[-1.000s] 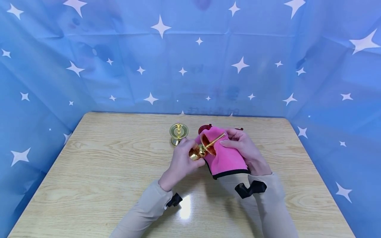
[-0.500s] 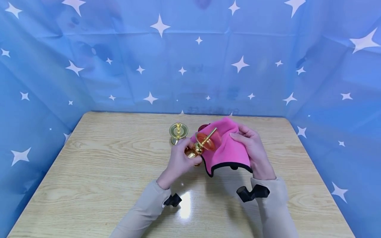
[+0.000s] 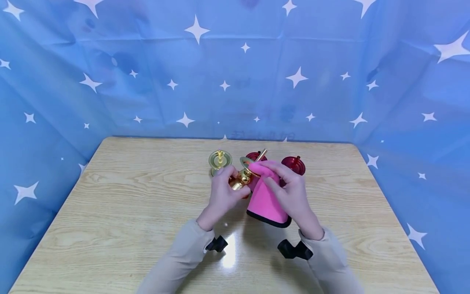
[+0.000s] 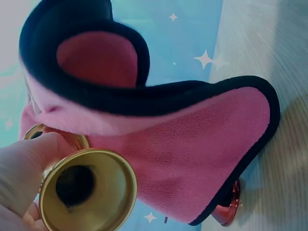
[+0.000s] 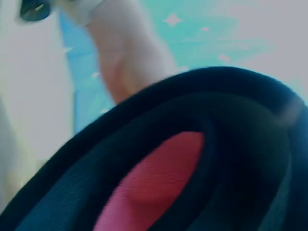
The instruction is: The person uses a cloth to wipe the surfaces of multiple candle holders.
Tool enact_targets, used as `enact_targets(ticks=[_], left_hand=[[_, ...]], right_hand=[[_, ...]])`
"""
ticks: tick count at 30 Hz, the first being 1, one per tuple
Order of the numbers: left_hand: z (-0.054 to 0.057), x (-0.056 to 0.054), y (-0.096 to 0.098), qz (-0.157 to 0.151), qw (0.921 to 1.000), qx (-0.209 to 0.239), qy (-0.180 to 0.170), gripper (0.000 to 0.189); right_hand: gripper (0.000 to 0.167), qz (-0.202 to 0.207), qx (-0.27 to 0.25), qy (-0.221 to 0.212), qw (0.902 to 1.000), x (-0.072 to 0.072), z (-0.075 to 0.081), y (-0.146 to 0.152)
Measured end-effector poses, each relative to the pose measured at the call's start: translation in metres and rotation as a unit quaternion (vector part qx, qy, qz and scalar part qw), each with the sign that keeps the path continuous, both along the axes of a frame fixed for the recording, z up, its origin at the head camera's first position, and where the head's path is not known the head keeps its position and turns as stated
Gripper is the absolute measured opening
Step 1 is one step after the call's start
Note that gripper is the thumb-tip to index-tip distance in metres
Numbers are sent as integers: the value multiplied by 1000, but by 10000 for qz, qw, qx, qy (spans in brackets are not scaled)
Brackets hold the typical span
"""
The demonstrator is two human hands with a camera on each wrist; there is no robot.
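Note:
My left hand (image 3: 224, 194) grips a shiny gold candle holder (image 3: 244, 178) by its stem, tilted with its dish and thin spike toward the upper right. Its hollow round base (image 4: 126, 192) faces the left wrist camera. In my right hand (image 3: 293, 194) is a pink cloth (image 3: 265, 204) with black edging, pinched between thumb and fingers against the holder's dish. The cloth hangs below that hand, its folds filling most of the right wrist view. Part of the dish is hidden under the cloth and fingers.
Another gold candle holder (image 3: 220, 158) stands upright just behind my left hand. Two red ones, a left one (image 3: 253, 156) and a right one (image 3: 293, 164), stand behind the cloth. The wooden table (image 3: 110, 212) meets a blue star-patterned curtain (image 3: 165, 102).
My right hand has moved left and folded the cloth over the dish's edge, where it was spread behind it before. The right red candle holder has come into view. My left hand keeps its grip.

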State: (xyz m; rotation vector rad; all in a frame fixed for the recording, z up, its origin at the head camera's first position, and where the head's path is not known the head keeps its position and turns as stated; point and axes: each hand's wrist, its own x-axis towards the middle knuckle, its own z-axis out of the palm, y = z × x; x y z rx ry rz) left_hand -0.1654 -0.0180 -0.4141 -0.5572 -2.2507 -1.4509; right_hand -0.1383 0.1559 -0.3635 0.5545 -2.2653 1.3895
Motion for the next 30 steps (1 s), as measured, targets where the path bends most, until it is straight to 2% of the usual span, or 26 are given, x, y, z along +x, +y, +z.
enact_targets(ticks=[2, 4, 8, 14, 16, 20, 22, 25, 28, 30], left_hand=[[1, 0, 0, -41, 10000, 45, -48, 28], [2, -1, -1, -89, 9998, 91, -151, 27], [4, -1, -3, -249, 9991, 145, -296, 25], [5, -1, -6, -541, 9976, 208, -388, 26], [4, 0, -7, -593, 9975, 170, -355, 26], [3, 1, -8, -745, 9967, 179, -256, 28], [1, 2, -8, -834, 9960, 239, -226, 28], [0, 4, -8, -975, 9942, 353, -278, 27], [0, 6, -7, -1091, 9915, 542, -467, 27], [3, 8, -7, -1158, 9890, 716, -570, 28]], right_hand=[[28, -181, 88, 589, 9981, -2, -5, -4], [28, -443, 62, 960, 9944, -3, -9, -8], [24, -700, -109, 1225, 9899, -3, -10, -11], [17, -549, -591, 753, 9939, 6, 14, -16], [15, -588, -726, 582, 9939, 7, 18, -15], [13, -991, -1103, 279, 9885, -3, 5, -5], [13, -1283, -1427, 139, 9813, -10, -1, 2], [13, -1607, -2058, 26, 9653, -17, -4, 11], [13, -1604, -2432, 3, 9566, -19, -2, 19], [14, -1386, -2323, -90, 9627, -18, -2, 21]])
